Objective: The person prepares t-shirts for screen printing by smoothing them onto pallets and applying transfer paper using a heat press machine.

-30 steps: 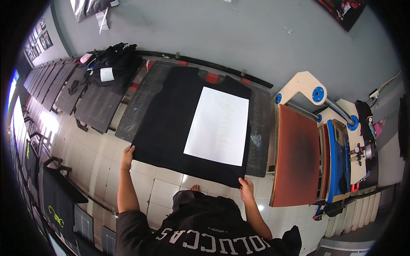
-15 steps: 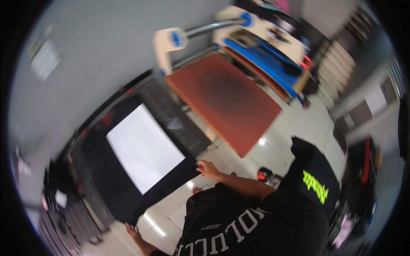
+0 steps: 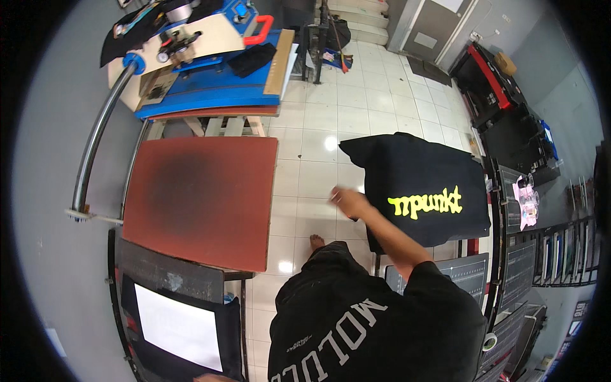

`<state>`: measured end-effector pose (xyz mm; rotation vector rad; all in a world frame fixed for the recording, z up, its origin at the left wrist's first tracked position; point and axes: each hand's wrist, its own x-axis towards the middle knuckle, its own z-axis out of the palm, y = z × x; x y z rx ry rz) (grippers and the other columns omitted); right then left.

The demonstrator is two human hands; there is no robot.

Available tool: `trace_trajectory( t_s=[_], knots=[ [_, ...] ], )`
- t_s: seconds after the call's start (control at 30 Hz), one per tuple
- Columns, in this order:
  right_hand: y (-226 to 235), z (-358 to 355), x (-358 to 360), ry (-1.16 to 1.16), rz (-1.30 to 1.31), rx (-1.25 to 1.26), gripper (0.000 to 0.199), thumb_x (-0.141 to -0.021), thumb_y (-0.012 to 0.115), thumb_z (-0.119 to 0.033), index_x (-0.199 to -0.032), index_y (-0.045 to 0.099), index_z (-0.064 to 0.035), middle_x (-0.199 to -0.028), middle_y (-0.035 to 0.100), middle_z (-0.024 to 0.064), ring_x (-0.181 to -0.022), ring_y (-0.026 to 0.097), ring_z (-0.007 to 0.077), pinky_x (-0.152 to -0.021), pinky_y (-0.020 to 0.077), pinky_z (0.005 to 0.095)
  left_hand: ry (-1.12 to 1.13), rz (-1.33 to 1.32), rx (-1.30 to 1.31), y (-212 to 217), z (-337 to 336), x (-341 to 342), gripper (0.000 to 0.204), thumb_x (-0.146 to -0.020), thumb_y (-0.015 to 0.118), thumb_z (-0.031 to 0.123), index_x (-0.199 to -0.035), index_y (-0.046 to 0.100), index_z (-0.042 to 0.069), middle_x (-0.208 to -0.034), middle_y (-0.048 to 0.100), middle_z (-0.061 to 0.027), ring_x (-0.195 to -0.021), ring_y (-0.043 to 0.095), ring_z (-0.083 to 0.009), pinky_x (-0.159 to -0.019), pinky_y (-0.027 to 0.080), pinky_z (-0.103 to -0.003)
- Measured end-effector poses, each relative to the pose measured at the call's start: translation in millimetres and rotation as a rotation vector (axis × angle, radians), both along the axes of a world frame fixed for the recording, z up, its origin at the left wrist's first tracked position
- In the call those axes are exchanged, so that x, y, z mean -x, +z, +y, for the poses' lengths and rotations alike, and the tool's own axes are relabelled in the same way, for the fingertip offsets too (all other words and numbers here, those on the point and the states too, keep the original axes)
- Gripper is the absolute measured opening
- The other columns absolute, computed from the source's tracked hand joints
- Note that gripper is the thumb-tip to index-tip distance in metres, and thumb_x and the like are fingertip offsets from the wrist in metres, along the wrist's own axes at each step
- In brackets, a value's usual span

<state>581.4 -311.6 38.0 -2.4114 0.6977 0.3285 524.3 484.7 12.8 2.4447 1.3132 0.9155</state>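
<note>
Head view, clock positions taken from the centre of the view. Your right hand (image 3: 350,202) is at 3 o'clock, just off centre, beside the near edge of a black shirt (image 3: 423,172) with yellow-green lettering. Its fingers appear partly curled, but blur obscures them; you cannot tell how far they are open or whether they grip anything. Contact with the lettered shirt cannot be confirmed. Your left hand (image 3: 216,378) is at 7 o'clock, cut off by the lower edge. Its fingers are out of sight, so you cannot tell their opening or hold. Just above it, between 7 and 8 o'clock, a white sheet (image 3: 178,328) lies on a black garment (image 3: 229,325), which rests on a dark board (image 3: 181,280). A red-brown platen (image 3: 203,197) is at 9 o'clock, adjacent to that board. A blue press section (image 3: 245,79) is at 11 o'clock, fitted with a red handle (image 3: 259,30).
</note>
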Motion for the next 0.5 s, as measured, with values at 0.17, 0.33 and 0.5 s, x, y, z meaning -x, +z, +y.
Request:
trace_trajectory(
  t_s=[0.17, 0.33, 0.5],
  knots=[
    [20.2, -112.7, 53.2, -0.4, -0.101, 0.134, 0.033, -0.083, 0.068, -0.029, -0.106, 0.062, -0.0058, -0.1, 0.068, 0.0143, -0.093, 0.066, 0.0344, -0.081, 0.0515, 0.0439, -0.799, -0.346, 0.397, 126.9, -237.9, -163.4, 0.03, -0.102, 0.041, 0.018, -0.115, 0.057, -0.003, -0.111, 0.062, -0.0186, -0.098, 0.062, -0.0249, -0.086, 0.05, -0.035],
    [35.4, -129.2, 175.0, -0.947, -0.637, 0.318, 0.025, -0.087, 0.065, -0.013, -0.108, 0.061, -0.0011, -0.105, 0.062, 0.0171, -0.09, 0.064, 0.0288, -0.081, 0.0515, 0.0374, -1.734, 0.219, 0.766, 152.4, -545.1, -153.0, 0.016, -0.094, 0.055, 0.008, -0.103, 0.063, -0.002, -0.102, 0.065, -0.0099, -0.095, 0.063, -0.0197, -0.089, 0.047, -0.032],
    [17.0, -43.8, 278.9, -1.341, -0.425, 0.592, 0.033, -0.082, 0.064, -0.006, -0.111, 0.052, 0.0018, -0.109, 0.056, 0.0178, -0.102, 0.055, 0.0323, -0.092, 0.0427, 0.0404, -2.488, 1.092, 0.791, 87.5, -697.0, -73.1, 0.022, -0.093, 0.057, 0.015, -0.109, 0.06, 0.0, -0.105, 0.063, -0.0139, -0.098, 0.062, -0.0233, -0.086, 0.048, -0.033]
  ],
)
